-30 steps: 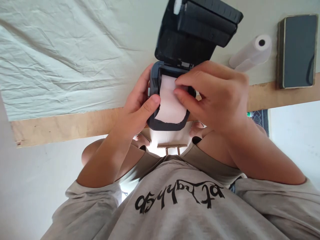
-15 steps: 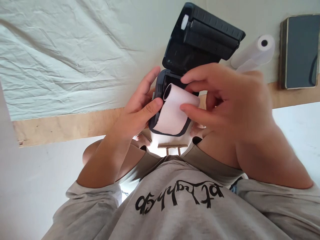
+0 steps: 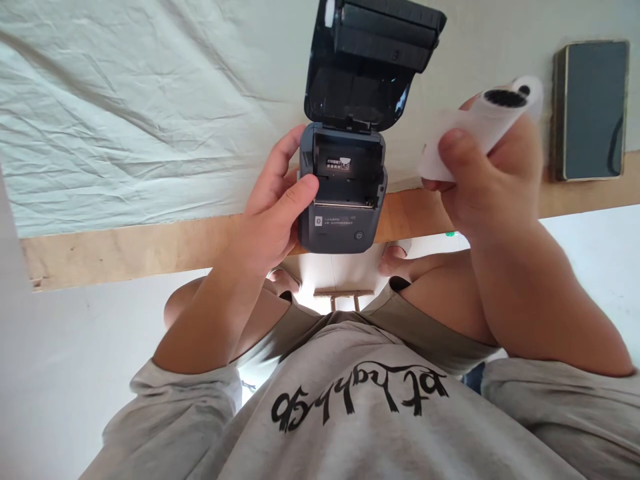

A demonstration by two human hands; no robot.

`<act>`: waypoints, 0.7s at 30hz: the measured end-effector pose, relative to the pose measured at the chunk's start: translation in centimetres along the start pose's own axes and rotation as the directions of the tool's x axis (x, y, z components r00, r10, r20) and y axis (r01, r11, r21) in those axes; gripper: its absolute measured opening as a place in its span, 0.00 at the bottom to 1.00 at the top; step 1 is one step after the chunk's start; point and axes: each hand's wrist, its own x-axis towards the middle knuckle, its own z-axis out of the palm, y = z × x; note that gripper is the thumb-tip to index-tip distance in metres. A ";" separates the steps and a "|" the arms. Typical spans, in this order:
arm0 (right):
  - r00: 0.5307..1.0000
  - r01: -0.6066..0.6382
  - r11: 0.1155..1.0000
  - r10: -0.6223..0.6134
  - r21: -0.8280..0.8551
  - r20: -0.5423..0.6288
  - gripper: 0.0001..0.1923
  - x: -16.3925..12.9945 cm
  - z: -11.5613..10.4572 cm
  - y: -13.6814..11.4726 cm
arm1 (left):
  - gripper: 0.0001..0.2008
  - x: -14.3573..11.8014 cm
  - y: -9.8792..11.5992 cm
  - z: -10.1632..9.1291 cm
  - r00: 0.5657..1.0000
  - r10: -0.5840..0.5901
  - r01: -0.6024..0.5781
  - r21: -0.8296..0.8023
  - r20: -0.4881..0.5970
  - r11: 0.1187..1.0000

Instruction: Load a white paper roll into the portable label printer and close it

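A small dark grey printer (image 3: 343, 225) sits at the wooden table edge with its lid (image 3: 367, 73) swung up and its paper bay empty. My left hand (image 3: 273, 213) grips the printer's left side, thumb on its top rim. My right hand (image 3: 493, 187) is raised to the right of the printer and holds a white paper roll (image 3: 473, 130) by its side, its hollow core end facing up. The roll is clear of the printer.
A second white roll (image 3: 529, 87) lies on the table just behind the held one. A dark flat device (image 3: 590, 107) lies at the far right. A wrinkled pale cloth (image 3: 125, 133) covers the table; its bare wooden edge (image 3: 125, 250) runs across. My grey shirt fills the bottom.
My right hand has lifted the paper roll out of the printer's bay and carried it up and to the right. The bay now shows empty. My left hand stays on the printer.
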 end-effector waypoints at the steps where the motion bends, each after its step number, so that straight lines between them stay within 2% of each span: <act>1: 0.999 0.038 0.996 -0.035 -0.081 0.039 0.19 -0.1 0.1 0.4 | 0.20 0.0 0.0 0.0 1.000 0.001 -0.001 -0.019 0.010 1.000; 3: 0.990 0.134 0.943 -0.112 -0.304 0.089 0.16 -0.2 0.2 0.8 | 0.20 0.0 0.0 0.0 0.999 0.003 -0.002 -0.048 0.035 0.999; 5: 0.980 0.201 0.839 -0.180 -0.506 0.090 0.14 0.0 0.2 0.7 | 0.20 0.0 0.1 -0.1 0.999 0.010 -0.008 -0.054 0.052 0.999; 7: 0.966 0.242 0.754 -0.248 -0.611 0.077 0.13 0.2 0.2 0.5 | 0.20 0.1 0.1 -0.1 0.998 0.011 -0.008 -0.045 0.054 0.999; 9: 0.954 0.276 0.733 -0.287 -0.622 0.085 0.12 0.4 0.1 0.3 | 0.20 0.1 0.1 0.0 0.999 0.003 0.000 -0.046 0.051 0.999; 11: 0.949 0.302 0.756 -0.299 -0.580 0.105 0.14 0.6 0.1 0.5 | 0.20 0.0 0.1 0.0 0.999 0.007 -0.004 -0.058 0.047 0.998; 14: 0.961 0.273 0.763 -0.244 -0.587 0.129 0.22 0.8 0.3 1.0 | 0.20 0.0 0.0 0.0 0.998 0.025 -0.021 -0.075 0.055 0.997; 17: 0.975 0.218 0.695 -0.179 -0.686 0.128 0.29 0.7 0.5 0.7 | 0.21 -0.1 0.0 0.0 0.999 0.013 -0.010 -0.062 0.050 0.998; 19: 0.960 0.278 0.690 -0.215 -0.668 0.178 0.34 0.3 0.3 -0.2 | 0.21 -0.1 0.2 0.0 1.000 -0.006 0.007 -0.025 0.029 1.000; 21: 0.923 0.379 0.700 -0.334 -0.605 0.192 0.35 -0.2 -0.6 -1.3 | 0.21 -0.2 0.5 0.1 0.999 -0.032 0.032 0.015 0.013 0.999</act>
